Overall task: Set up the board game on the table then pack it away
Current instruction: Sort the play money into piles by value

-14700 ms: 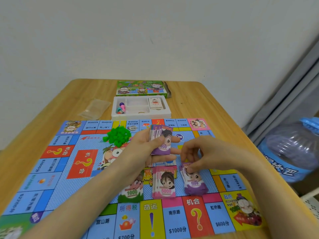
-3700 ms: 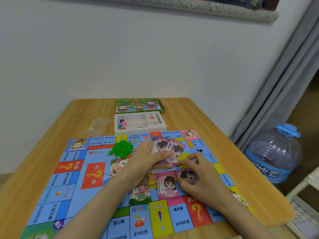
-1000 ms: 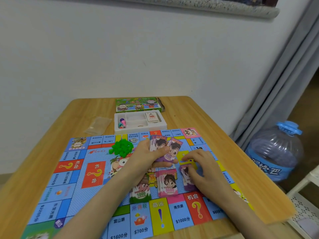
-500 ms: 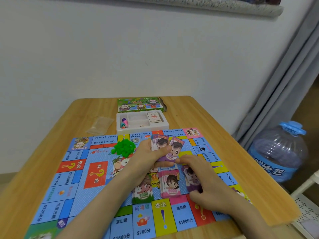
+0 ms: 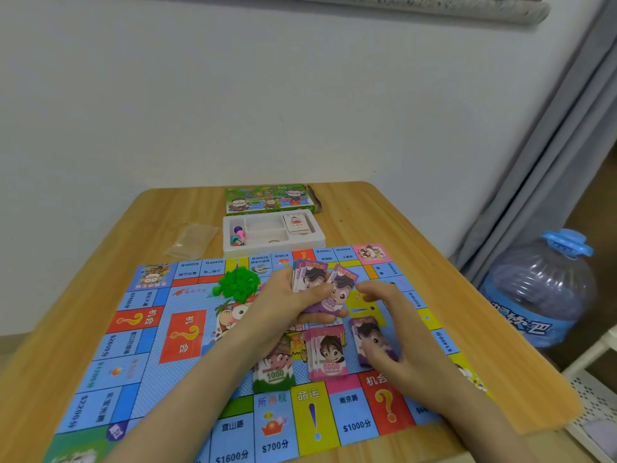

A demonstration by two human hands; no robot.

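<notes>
The game board lies unfolded on the wooden table. My left hand grips a fanned stack of purple 500 play-money notes above the board's middle. My right hand rests beside it, thumb pressing on the purple pile lying on the board, index finger reaching toward the fanned notes. A pink 5000 pile and a green 1000 pile lie next to it. A heap of green houses sits on the board.
A white insert tray with cards and coloured pawns stands behind the board. The green box lid lies beyond the tray. A clear plastic bag lies at the left. A large water bottle stands on the floor at the right.
My right hand has shifted on the purple pile, its index finger now stretched up toward the notes in my left hand. The left hand keeps its grip on the fanned stack.
</notes>
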